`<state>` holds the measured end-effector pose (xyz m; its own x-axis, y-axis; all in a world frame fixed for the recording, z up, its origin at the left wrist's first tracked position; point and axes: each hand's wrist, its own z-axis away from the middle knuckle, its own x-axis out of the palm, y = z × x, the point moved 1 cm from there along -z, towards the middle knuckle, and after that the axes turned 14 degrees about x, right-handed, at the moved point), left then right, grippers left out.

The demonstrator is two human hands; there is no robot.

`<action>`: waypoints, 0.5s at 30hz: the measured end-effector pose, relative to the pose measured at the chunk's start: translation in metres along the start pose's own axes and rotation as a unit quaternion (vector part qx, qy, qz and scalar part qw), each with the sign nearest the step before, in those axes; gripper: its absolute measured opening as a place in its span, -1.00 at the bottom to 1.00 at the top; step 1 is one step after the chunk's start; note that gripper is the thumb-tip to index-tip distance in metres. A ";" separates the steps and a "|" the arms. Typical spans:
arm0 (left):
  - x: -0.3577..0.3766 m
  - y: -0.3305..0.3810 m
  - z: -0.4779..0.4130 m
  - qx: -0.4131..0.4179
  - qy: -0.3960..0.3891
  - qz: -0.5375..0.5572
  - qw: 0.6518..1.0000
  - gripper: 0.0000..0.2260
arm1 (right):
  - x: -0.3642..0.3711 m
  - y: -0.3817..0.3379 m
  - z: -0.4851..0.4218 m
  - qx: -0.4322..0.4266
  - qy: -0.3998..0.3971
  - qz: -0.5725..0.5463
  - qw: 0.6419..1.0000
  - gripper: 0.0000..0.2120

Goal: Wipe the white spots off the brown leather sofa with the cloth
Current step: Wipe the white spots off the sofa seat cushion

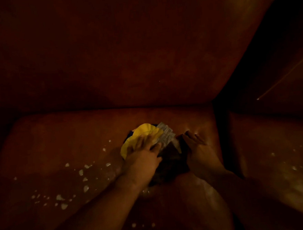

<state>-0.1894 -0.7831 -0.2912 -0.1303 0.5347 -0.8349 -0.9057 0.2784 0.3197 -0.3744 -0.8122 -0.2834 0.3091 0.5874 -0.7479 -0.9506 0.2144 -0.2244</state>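
A cloth (144,131) with yellow, grey-white and dark parts lies on the seat cushion of the brown leather sofa (59,135). My left hand (143,156) presses flat on its yellow part, fingers spread. My right hand (197,147) rests on the cloth's dark right edge, fingers bent over it. Several white spots (81,172) are scattered over the cushion left of the hands, and a few more white spots (134,225) sit near the front edge. The light is dim.
The sofa backrest (125,53) rises behind the cushion. A second seat cushion (275,160) to the right carries faint white smears. A dark gap (223,131) separates the two cushions.
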 end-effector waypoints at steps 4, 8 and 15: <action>-0.005 -0.022 0.010 -0.059 -0.016 0.007 0.998 -0.49 | -0.006 -0.004 0.001 0.000 -0.029 0.033 0.999 -0.40; 0.001 0.004 -0.011 -0.089 0.019 0.030 0.995 -0.47 | -0.002 -0.006 -0.004 -0.028 -0.010 0.071 0.997 -0.36; 0.014 -0.003 -0.001 -0.001 0.035 0.036 0.999 -0.51 | 0.004 -0.010 -0.002 -0.028 0.036 0.064 0.997 -0.44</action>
<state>-0.1893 -0.7776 -0.3041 -0.2231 0.4966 -0.8388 -0.8936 0.2396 0.3795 -0.3642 -0.8136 -0.2852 0.1848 0.5486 -0.8154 -0.9827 0.0959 -0.1581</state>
